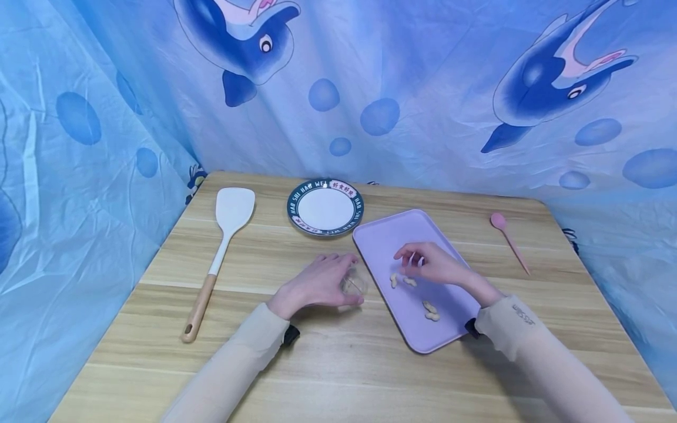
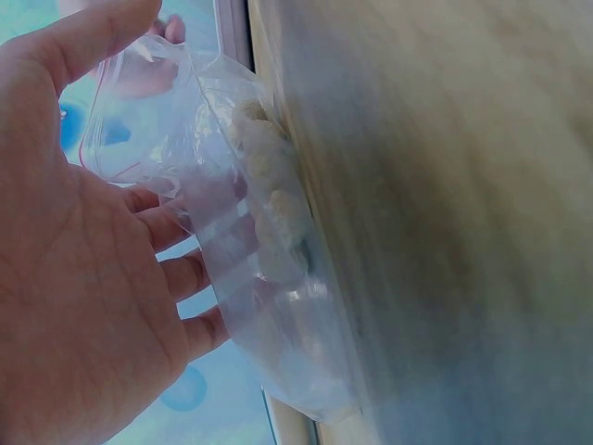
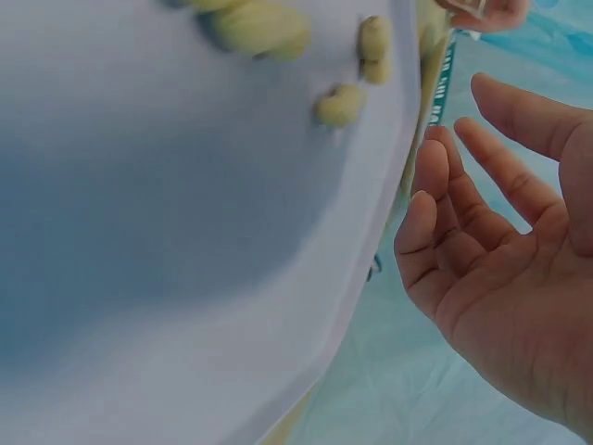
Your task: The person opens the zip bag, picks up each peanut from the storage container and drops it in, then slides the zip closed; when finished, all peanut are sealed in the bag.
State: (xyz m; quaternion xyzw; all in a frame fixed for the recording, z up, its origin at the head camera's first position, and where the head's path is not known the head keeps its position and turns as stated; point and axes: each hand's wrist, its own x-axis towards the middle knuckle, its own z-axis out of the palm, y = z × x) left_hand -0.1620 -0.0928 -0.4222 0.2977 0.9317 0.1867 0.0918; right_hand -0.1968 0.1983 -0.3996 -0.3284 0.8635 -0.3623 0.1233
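My left hand (image 1: 324, 281) holds a clear zip bag (image 1: 355, 284) on the table, just left of the lilac tray (image 1: 449, 332). In the left wrist view, pale peanuts (image 2: 278, 209) show through the plastic, and the fingers lie along the bag's far side. Over the tray hovers my right hand (image 1: 436, 264), its fingers loosely bent with nothing between them. Below it, several peanuts (image 1: 431, 311) in their shells lie on the tray; the right wrist view shows some of these peanuts (image 3: 255, 30) close up, apart from the hand.
A round plate (image 1: 325, 208) with a dark patterned rim stands at the back, left of the tray. At far left lies a white spatula (image 1: 233, 208) with a wooden handle. On the right is a small pink spoon (image 1: 508, 238). A blue dolphin curtain (image 1: 423, 158) hangs behind the table.
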